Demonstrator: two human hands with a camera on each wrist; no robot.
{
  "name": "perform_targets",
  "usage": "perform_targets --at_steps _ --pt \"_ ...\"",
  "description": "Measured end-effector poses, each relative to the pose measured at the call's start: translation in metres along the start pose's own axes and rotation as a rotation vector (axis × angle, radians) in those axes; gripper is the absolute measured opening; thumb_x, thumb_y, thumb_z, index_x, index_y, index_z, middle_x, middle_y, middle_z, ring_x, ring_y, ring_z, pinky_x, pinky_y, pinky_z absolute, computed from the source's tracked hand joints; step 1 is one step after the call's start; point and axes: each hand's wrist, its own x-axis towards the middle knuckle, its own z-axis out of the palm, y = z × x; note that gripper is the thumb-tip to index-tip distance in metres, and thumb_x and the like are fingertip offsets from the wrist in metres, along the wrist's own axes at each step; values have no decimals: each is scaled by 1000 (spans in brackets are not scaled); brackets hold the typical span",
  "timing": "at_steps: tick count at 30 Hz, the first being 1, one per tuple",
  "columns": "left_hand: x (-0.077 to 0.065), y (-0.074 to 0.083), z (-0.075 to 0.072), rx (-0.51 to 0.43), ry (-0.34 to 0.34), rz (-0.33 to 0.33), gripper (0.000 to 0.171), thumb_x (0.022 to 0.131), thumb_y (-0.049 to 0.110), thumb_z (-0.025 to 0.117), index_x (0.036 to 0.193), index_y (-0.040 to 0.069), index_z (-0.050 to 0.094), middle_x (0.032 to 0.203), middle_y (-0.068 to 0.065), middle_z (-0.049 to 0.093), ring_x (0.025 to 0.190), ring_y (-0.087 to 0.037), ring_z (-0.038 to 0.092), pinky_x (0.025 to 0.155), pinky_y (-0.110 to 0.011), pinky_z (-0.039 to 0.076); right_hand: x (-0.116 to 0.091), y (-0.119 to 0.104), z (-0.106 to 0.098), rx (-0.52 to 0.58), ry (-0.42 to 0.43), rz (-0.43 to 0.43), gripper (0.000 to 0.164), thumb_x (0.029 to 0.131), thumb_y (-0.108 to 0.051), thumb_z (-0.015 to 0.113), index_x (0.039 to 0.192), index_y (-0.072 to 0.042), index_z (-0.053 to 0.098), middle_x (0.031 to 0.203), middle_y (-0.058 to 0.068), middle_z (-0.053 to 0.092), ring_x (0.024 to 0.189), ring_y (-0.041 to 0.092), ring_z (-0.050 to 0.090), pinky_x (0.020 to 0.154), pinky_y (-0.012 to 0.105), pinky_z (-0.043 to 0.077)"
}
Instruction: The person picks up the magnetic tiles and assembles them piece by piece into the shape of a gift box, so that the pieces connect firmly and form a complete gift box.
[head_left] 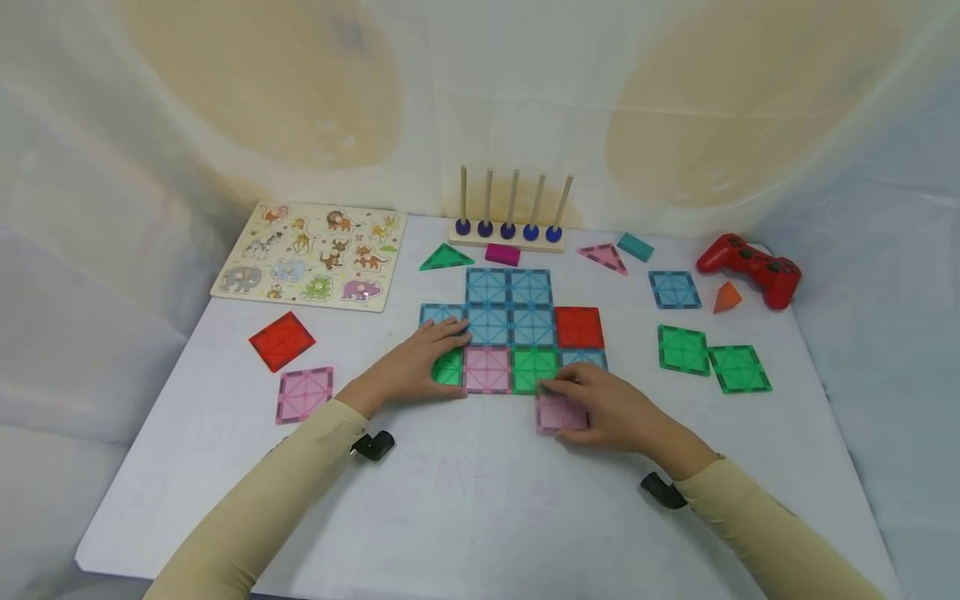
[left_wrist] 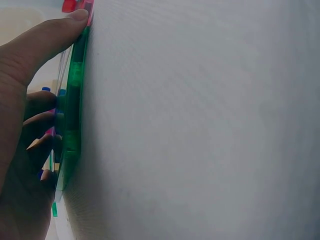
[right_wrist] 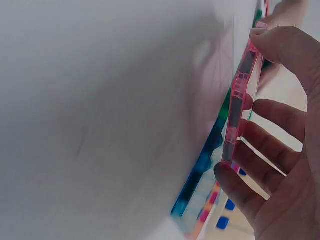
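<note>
A pink square tile hovers near adjoining tiles.

White table, smooth top, near-left corner cut at a slant. Back sheet behind table: off-white, 2 big round tan patches, 1 toward table's left, 1 toward its right. Left sheet beside table: white-grey, creased. Right sheet beside table: blue-grey, lightly wrinkled. All 3 run up out of frame. Soft light over table, blurry shadows; top greyer in both wrist views.
</note>
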Motion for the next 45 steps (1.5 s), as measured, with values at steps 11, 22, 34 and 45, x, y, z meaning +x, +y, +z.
perform_targets --at_steps 11,22,34,45 --pt "2 1 0 10 -1 11 96 83 58 78 158 12 38 168 -3 23 157 -20 9 127 -39 2 11 -12 9 -56 -3 -85 73 78 -49 84 141 -20 62 128 3 59 118 21 55 92 41 57" --pt "1 0 0 8 11 14 96 83 57 79 158 12 38 168 -3 23 156 -22 10 127 -40 2 14 -21 19 -116 14 -104 77 77 -51 84 143 -21 60 128 1 59 124 23 51 103 50 48" --pt "1 -2 1 16 6 20 96 84 58 77 158 12 38 168 -2 22 157 -21 9 127 -41 3 14 -13 23 -125 -37 -27 101 77 -64 78 156 -13 42 161 9 36 150 32 28 118 56 32" --pt "1 1 -2 13 -5 15 96 84 58 77 158 11 38 168 -3 22 157 -21 10 127 -41 4 5 12 9 -44 -17 82 90 82 -56 79 155 -14 45 161 11 36 146 34 34 111 56 41"
